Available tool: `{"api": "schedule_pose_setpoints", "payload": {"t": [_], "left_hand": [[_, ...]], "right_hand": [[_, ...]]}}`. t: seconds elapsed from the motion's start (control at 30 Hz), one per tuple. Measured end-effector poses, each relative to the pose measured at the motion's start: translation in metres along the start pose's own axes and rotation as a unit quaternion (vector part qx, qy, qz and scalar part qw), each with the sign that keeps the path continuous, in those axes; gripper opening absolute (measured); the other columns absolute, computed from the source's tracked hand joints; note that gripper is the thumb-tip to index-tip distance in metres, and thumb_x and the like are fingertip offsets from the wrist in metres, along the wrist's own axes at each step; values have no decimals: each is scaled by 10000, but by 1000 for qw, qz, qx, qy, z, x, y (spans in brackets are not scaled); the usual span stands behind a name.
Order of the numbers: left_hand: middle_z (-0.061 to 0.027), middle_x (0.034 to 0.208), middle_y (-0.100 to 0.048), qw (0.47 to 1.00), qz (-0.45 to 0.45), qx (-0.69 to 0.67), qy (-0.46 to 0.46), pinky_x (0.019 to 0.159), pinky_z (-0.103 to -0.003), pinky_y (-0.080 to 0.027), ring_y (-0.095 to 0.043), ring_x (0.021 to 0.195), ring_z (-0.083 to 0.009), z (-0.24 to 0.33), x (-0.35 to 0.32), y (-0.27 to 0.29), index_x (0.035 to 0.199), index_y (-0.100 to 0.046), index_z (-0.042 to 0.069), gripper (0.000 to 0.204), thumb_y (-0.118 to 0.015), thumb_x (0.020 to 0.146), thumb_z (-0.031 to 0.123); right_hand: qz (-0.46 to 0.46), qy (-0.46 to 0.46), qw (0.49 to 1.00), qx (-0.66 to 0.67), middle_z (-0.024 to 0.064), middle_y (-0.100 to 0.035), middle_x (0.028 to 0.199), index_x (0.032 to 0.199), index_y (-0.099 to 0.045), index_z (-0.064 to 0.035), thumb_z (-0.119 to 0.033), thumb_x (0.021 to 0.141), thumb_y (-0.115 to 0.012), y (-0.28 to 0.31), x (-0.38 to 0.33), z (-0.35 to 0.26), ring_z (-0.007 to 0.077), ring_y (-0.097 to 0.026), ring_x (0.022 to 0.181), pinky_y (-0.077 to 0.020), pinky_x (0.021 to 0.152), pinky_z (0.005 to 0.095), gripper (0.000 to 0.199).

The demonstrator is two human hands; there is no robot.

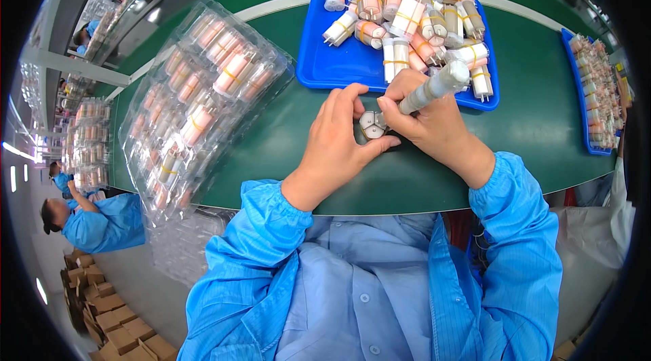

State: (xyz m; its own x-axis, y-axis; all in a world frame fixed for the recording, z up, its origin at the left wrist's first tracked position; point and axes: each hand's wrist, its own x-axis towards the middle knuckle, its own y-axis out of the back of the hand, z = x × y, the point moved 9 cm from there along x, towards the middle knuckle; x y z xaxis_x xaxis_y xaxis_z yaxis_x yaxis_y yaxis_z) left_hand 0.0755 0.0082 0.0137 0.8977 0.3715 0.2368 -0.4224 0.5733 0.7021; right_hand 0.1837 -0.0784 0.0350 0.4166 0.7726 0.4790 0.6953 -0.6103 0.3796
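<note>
A round bundle with a white, three-part end face (372, 125) stands end-up between the thumb and fingers of my left hand (329, 144). My right hand (434, 123) is closed around a thick, grey-white rod-shaped tool (437, 87), gripped like a pen. The tool's lower end points at the bundle, but the tip is hidden by my fingers. Just beyond my hands lies a blue tray (315, 39) heaped with white, pink and grey cylinders (407, 16), many in clear sleeves with yellow bands and metal pins.
Clear plastic blister trays (203, 100) filled with banded cylinders lie at the left of the green table (271, 157). Another loaded blue tray (588, 93) sits at the far right. Co-workers in blue (102, 225) and cardboard boxes (122, 324) are at the left.
</note>
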Motion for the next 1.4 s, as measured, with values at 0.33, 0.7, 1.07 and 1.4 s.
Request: {"api": "schedule_pose_setpoints", "payload": {"t": [0.33,0.7,1.07,1.4], "left_hand": [[-158,1248,-650,984,-12,-179,-20,993,-371,-492,-641,1139,-259,-2,-6,-6,1435,-381,37,726,-692,784,-39],[-113,1242,-634,987,-36,-153,37,1015,-350,-500,-635,1139,-194,-16,-7,-10,1373,-458,23,621,-781,843,16],[-229,1363,-583,736,-92,-650,163,1063,-496,-507,-591,1272,-353,-28,-25,-4,1451,-449,-40,563,-665,985,190],[-195,1440,-531,889,63,-452,46,1077,-437,-465,-558,1300,-290,-22,-93,107,1475,-437,-19,523,-600,1008,148]], "right_hand": [[53,42,996,55,49,-620,728,849,-635,-16,-97,894,-733,15,4,-4,150,-575,638,-446,587,311,135],[2,-7,1000,6,76,-647,744,846,-645,-14,-137,901,-735,1,2,2,173,-624,646,-483,590,323,162],[108,-89,985,100,-1,-618,752,828,-660,-19,-100,934,-696,29,4,23,75,-547,674,-422,594,248,139],[75,-81,994,22,16,-628,800,929,-664,-39,-135,984,-671,17,-6,41,64,-563,619,-445,505,216,111]]}}
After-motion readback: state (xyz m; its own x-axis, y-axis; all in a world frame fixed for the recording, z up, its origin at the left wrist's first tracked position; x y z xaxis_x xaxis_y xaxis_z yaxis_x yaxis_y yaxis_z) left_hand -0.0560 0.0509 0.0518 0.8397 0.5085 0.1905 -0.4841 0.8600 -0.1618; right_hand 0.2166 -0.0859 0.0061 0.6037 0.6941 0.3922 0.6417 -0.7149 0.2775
